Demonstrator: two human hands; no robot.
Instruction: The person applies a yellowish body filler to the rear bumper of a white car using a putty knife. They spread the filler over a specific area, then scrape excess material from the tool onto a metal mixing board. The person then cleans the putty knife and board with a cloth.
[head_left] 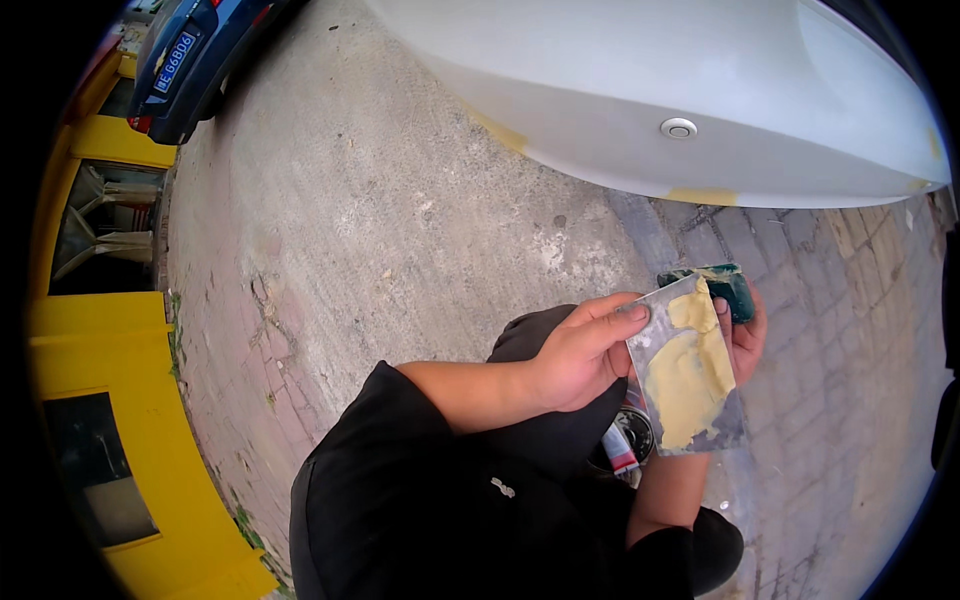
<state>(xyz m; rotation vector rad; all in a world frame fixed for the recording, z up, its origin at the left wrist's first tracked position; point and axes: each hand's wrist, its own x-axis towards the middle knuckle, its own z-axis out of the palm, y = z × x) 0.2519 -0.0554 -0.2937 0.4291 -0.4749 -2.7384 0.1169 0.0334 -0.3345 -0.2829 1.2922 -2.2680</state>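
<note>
My left hand (pixel 585 355) pinches the upper left edge of a thin, flat plate (pixel 655 325), thumb on top. Pale yellow putty (pixel 683 385) is spread thickly over much of this plate, which tilts above my knees. Behind its upper right side, my right hand (pixel 748 340) grips a dark green putty spreader (pixel 738 293) with some putty along its top edge. The plate hides part of my right hand and wrist. Ahead of both hands is a white car bumper (pixel 590 120) with yellowish patches (pixel 702 196) along its lower edge.
Between my legs, partly under the plate, stand a round tin (pixel 638 428) and a red, white and blue tube or box (pixel 620 450). A dark blue car (pixel 190 75) is at the far left. Beside it runs a yellow wall (pixel 100 345) with windows. Concrete (pixel 400 200) meets paving bricks (pixel 820 330).
</note>
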